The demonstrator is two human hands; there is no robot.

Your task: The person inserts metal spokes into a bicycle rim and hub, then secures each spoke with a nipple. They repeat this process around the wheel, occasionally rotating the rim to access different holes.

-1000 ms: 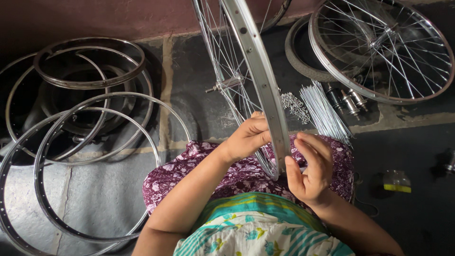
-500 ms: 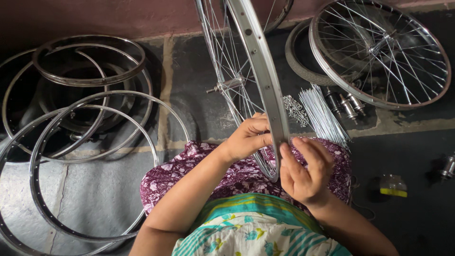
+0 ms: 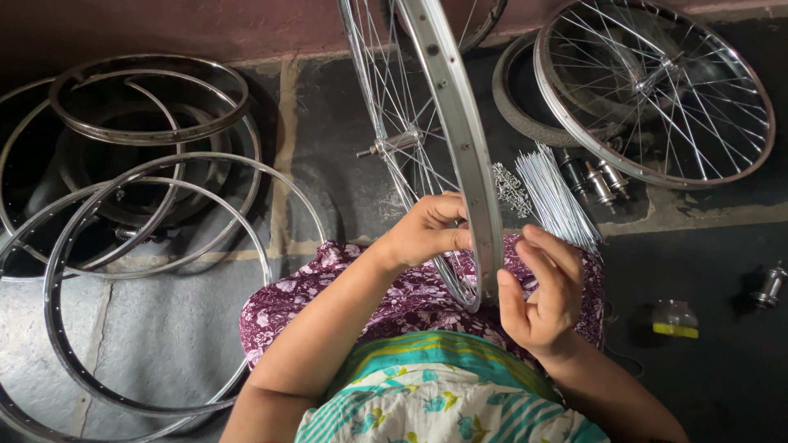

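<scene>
Though thin and probably light, stands upright on the lap as a stiff metal hoop: the spoked wheel, rim smooth and likely slippery, spokes fine and easily bent, so best taken at the rim's edges, not the wires. Left of it, past the stack of bare rims on the floor, comes in with forearm angled up and fingers curled closed on the rim's near edge: the left hand. Right of the rim, hovers half open, palm turned inward, fingers loosely bent just beside the metal, gripping nothing visible: the right hand, with the bundle of loose spokes beyond.
</scene>
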